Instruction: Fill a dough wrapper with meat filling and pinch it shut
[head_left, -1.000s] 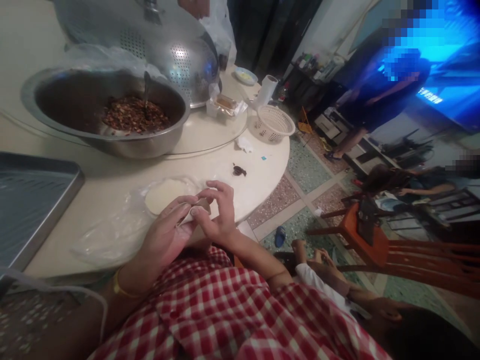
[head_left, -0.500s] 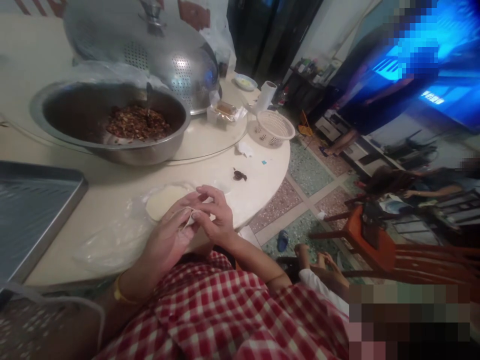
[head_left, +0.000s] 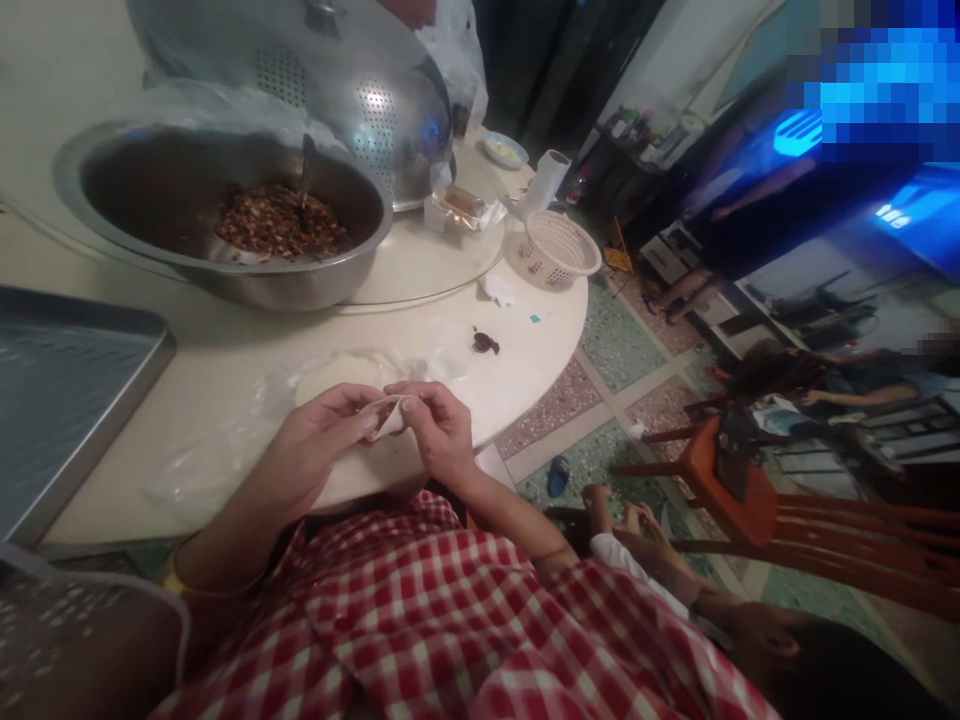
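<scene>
My left hand (head_left: pixel 319 440) and my right hand (head_left: pixel 444 432) pinch a folded dumpling wrapper (head_left: pixel 390 416) between them, just above the table's near edge. The wrapper is pale, with a dark opening on its upper side; what lies inside is hard to make out. Right behind my fingers, round pale dough wrappers (head_left: pixel 337 372) rest on a clear plastic bag (head_left: pixel 214 470), partly covered by my hands. Farther back stands a large metal bowl (head_left: pixel 300 290) of brown chopped filling (head_left: pixel 274 225), with a spoon (head_left: pixel 307 165) upright in it.
A metal tray (head_left: pixel 161 350) lies at the left. Behind the bowl is a perforated domed lid (head_left: pixel 409 110). A white basket (head_left: pixel 562 250), a paper roll (head_left: pixel 549 180) and a dark scrap (head_left: pixel 486 343) are on the right. A person (head_left: pixel 750 610) is close at my right, by an orange chair (head_left: pixel 739 490).
My hands have moved slightly apart and turned, so the folded wrapper shows more between the fingertips. The camera view has shifted a little; the person at my right shows more.
</scene>
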